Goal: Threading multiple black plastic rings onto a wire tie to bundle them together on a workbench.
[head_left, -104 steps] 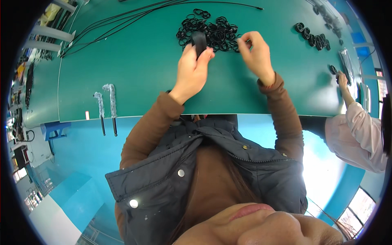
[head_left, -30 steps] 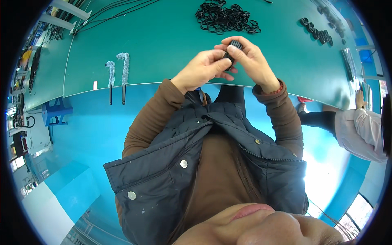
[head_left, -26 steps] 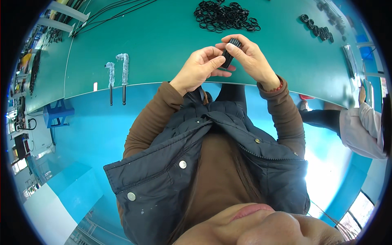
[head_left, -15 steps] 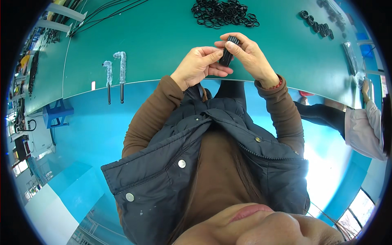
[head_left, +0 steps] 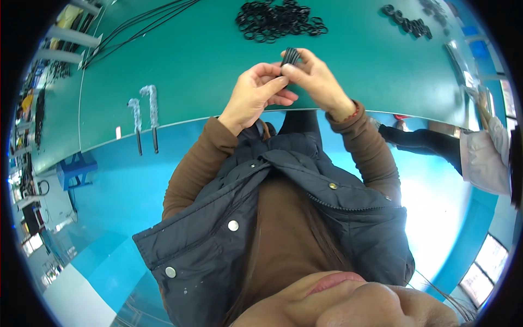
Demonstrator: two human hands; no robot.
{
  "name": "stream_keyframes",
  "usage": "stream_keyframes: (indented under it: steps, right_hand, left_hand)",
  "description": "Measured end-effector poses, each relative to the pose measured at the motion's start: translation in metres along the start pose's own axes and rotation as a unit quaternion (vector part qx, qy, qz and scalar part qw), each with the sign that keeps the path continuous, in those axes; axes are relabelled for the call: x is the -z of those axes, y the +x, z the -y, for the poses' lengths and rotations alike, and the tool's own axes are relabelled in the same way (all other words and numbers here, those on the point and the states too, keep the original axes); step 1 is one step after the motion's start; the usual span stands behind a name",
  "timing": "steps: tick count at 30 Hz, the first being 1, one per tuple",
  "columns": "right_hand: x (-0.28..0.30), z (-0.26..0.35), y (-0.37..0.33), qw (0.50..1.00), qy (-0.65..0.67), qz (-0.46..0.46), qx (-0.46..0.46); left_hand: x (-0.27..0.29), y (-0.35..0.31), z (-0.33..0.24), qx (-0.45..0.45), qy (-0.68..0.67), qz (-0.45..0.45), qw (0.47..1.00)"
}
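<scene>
Above the near part of the green table, both my hands come together around a stack of black rings (head_left: pixel 292 55). My right hand (head_left: pixel 315 80) grips the stack between thumb and fingers, its ribbed upper end showing. My left hand (head_left: pixel 255 94) closes on the lower end, thumb and forefinger pinching there and the other fingers loosely stretched below. That lower end is mostly hidden by my fingers. Farther away on the table lies a loose pile of black rings (head_left: pixel 278 22).
Small clusters of black rings (head_left: pixel 407 23) lie at the far right. Two hooked tools wrapped in whitish film (head_left: pixel 150 106) overhang the table's near edge (head_left: pixel 190 121) on the left. Black cables (head_left: pixel 136 27) stretch behind them. A blue stool (head_left: pixel 76 170) stands at left; another person (head_left: pixel 485 158) is at right.
My left fingers have closed over the lower end of the ring stack, which showed more before. The whole view has shifted slightly, moving the table items leftward.
</scene>
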State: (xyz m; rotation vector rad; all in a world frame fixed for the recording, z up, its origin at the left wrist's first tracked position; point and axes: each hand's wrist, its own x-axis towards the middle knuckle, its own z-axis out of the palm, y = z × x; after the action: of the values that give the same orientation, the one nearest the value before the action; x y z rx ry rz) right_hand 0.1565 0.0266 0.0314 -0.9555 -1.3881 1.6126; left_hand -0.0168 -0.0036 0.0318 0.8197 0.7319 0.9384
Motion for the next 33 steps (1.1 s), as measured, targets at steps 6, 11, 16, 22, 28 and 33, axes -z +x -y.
stream_keyframes:
  steps: [6,11,16,22,28,33]
  right_hand:
    - [0.069,0.02,0.017,0.985,-0.08,-0.148,0.043]
    - [0.307,-0.011,0.027,0.689,-0.671,-0.269,0.054]
    - [0.437,0.001,0.022,0.646,-0.662,-0.357,-0.133]
    - [0.301,0.038,0.105,0.419,-0.827,-0.322,0.189]
    - [0.17,0.034,0.142,0.507,-0.743,-0.285,0.331]
    - [0.132,0.04,0.14,0.654,-0.609,-0.223,0.39]
  left_hand:
    - [-0.003,0.005,-0.008,0.001,0.148,-0.025,0.989]
    - [0.061,0.038,-0.052,-0.083,0.37,-0.136,0.915]
    - [0.156,0.113,-0.089,-0.169,0.619,-0.254,0.724]
    - [0.231,0.175,-0.112,0.027,0.838,-0.397,0.373]
    - [0.249,0.181,-0.122,-0.04,0.909,-0.287,0.3]
    - [0.256,0.18,-0.133,-0.069,0.888,-0.242,0.384]
